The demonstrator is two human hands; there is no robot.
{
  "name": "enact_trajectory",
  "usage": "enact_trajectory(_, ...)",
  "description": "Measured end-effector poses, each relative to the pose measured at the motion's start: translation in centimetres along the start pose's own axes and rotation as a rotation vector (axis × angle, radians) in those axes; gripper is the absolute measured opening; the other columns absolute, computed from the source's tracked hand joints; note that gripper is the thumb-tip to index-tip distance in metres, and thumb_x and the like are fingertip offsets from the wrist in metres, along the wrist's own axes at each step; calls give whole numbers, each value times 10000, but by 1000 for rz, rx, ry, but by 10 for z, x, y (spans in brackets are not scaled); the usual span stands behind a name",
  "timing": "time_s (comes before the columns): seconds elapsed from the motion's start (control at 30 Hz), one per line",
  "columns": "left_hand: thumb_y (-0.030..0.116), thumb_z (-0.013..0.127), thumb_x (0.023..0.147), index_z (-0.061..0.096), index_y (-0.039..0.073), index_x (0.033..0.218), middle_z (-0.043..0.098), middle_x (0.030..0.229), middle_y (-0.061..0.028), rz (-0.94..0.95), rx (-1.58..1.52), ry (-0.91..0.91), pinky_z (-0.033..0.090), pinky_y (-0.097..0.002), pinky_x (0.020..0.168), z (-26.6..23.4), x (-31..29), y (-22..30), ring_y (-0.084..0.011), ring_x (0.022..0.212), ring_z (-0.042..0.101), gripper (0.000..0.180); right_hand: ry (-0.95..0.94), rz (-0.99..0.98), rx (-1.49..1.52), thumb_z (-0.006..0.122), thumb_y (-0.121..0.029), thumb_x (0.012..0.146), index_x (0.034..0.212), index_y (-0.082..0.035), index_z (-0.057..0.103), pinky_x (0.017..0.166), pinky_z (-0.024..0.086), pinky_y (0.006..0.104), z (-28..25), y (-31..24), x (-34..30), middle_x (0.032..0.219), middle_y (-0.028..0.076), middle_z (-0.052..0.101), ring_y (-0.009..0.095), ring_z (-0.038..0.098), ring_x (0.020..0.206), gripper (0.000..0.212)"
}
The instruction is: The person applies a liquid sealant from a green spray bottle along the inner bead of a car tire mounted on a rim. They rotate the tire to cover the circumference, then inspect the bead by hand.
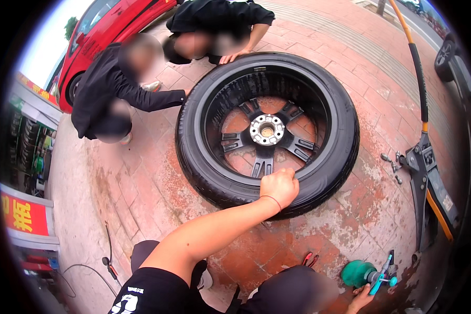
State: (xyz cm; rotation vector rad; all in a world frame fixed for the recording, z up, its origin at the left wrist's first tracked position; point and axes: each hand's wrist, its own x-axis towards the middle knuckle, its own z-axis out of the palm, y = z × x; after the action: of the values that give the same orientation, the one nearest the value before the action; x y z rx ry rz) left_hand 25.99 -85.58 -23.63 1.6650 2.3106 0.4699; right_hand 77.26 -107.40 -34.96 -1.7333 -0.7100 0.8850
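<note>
A black car wheel (345, 141), a tyre on a dark spoked rim, lies on its side in front of me. At its near edge my left hand (279, 189) is closed in a fist, the curled fingers over the rim lip and their tips hidden. Low at the right, my right hand (360, 300) is wrapped around the teal handle of a green pump spray bottle (354, 273). That bottle tilts with its body toward the left. Across the wheel, one person's hand (235, 56) lies on the far tyre edge. Another person's hand (187, 92) touches its left side.
A floor jack (429, 183) with a long handle (419, 78) stands at the right, small metal parts (392, 161) beside it. Red-handled pliers (310, 259) lie near my knee. A hose with a gauge (108, 264) rests at the lower left. A red car (104, 36) stands behind.
</note>
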Motion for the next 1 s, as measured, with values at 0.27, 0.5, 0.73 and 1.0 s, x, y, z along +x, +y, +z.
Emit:
enact_trajectory(0.27, 158, 629, 858, 576, 25, 1094, 601, 1115, -191, -60, -474, -277, 519, -490, 913, -42, -24, -14, -379, 1085, 621, 276, 26, -262, -577, 705, -161, 942, 1194, 88, 628, 722, 483, 359, 69, -211, -66, 941, 142, 649, 225, 585, 771, 364)
enact_trajectory(0.5, 216, 651, 869, 532, 64, 1196, 567, 1197, -197, -441, -547, -410, 509, -505, 968, -189, -137, -92, -405, 1152, 594, 380, -135, -53, -520, 603, -88, 980, 1263, -2, 562, 452, 398, 260, 118, -437, -125, 811, 44, 572, 110, 487, 529, 299)
enact_trajectory(0.73, 161, 634, 866, 573, 16, 1167, 589, 1211, -243, -1015, 81, -481, 532, -484, 947, -319, -227, -236, -421, 1122, 627, 339, -192, -56, -534, 632, -139, 991, 1153, -16, 588, 518, 446, 267, 163, -606, -79, 809, 22, 599, 104, 526, 575, 208)
enact_trajectory(1.0, 133, 608, 852, 614, 35, 1124, 636, 1184, -220, -1201, 260, -908, 518, -448, 974, -453, -258, -68, -413, 1120, 636, 289, -332, 24, -266, 612, -55, 956, 1181, 22, 498, 549, 469, 278, 209, -613, 138, 730, 68, 587, 134, 554, 585, 264)
